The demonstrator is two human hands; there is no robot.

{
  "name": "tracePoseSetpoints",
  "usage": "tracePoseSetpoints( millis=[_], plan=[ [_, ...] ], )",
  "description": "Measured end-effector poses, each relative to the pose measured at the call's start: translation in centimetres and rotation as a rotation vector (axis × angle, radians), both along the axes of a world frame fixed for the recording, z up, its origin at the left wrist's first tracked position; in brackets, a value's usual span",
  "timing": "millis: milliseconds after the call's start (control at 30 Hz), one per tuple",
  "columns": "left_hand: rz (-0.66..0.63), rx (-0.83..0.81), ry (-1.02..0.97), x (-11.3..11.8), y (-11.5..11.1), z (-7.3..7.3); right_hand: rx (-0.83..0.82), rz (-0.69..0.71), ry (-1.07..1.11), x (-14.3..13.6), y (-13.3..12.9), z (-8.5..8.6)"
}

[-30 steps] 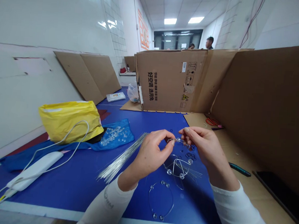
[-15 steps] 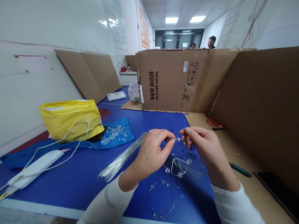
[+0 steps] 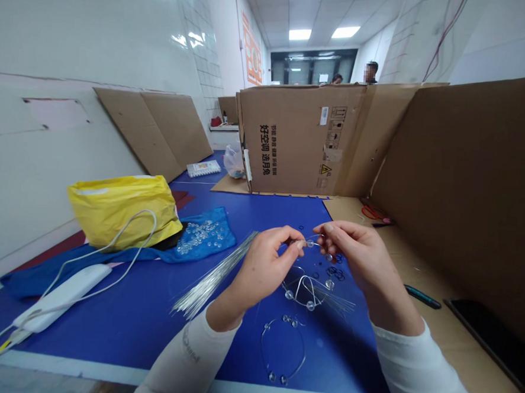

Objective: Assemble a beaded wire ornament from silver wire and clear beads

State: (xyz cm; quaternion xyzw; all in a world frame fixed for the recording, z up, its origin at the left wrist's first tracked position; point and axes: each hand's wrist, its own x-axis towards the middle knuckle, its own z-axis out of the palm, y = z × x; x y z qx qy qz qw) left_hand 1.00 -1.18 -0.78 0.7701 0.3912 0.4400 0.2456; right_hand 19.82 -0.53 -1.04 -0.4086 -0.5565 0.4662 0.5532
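**Cardboard wall (image 3: pixel 298 148) stands on blue counter (image 3: pixel 283 211)**

Just left of the cardboard wall I can see a clear plastic bag (image 3: pixel 234 161), then a white case (image 3: pixel 203 168) and a folded cardboard panel (image 3: pixel 171 128). Nearer than the wall, off to its left, a yellow bag (image 3: pixel 119 208) slumps near a long white device (image 3: pixel 69 294). Beyond it, two people's heads (image 3: pixel 371 72) show and ceiling lights (image 3: pixel 299 34) glow.

The left forearm (image 3: pixel 190 355) and right forearm (image 3: pixel 416 369) are angled forward and inward, with the left hand (image 3: pixel 263 268) and right hand (image 3: pixel 357 253) held near each other, both closed in a fingertip pinch.
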Motion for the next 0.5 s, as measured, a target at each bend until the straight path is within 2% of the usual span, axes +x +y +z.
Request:
tracePoseSetpoints(
  millis=[200,500],
  plan=[
    [-0.073,-0.142,-0.066,-0.28,0.21,0.24,0.002,0.058,0.035,0.35,-0.26,-0.16],
    [-0.102,-0.173,-0.112,-0.27,0.39,0.03,0.015,0.063,0.035,0.37,-0.68,0.12]
  ],
)
